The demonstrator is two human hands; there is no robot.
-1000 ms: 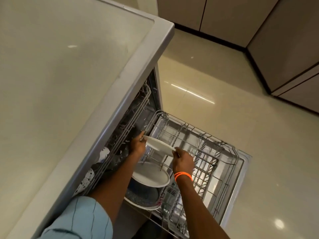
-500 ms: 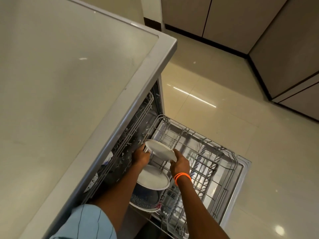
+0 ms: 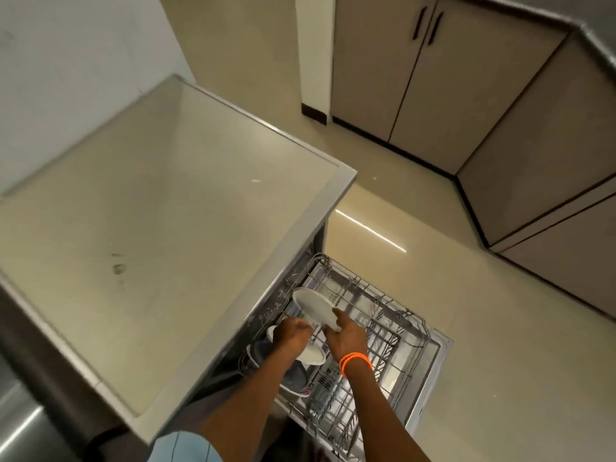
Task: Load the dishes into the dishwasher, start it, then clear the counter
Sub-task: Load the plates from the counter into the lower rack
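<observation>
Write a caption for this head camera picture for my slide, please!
Both hands, left and right, hold a white plate over the pulled-out dishwasher rack.

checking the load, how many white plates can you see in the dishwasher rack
2. One white plate is held tilted over the rack by both hands; another plate sits just below them. Dark dishes beneath may hide more.
</observation>
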